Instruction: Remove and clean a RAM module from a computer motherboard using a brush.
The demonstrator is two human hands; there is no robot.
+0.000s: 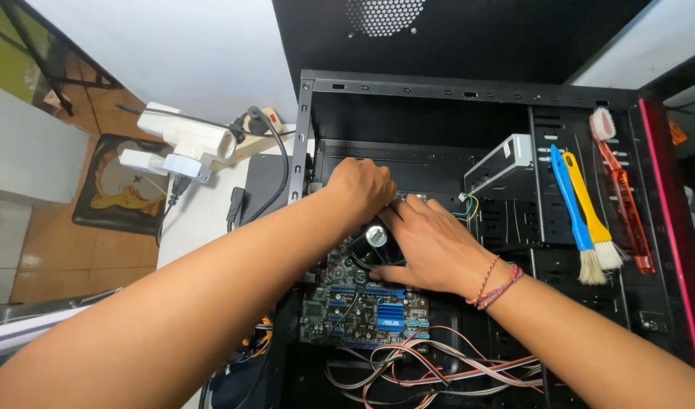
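black round cpu fan (371, 241) with shiny hub, left hand (360, 185) curled over its top edge, right hand (431, 244) flat gripping its side, drive cage (502, 170) close right, loose cables (438, 363) below

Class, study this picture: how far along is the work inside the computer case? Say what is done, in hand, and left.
Done: the case lies open, motherboard exposed. In hand: the left hand and right hand both rest on the round cooler fan. Left: loose cables sprawl unrouted, and three brushes lie unused.
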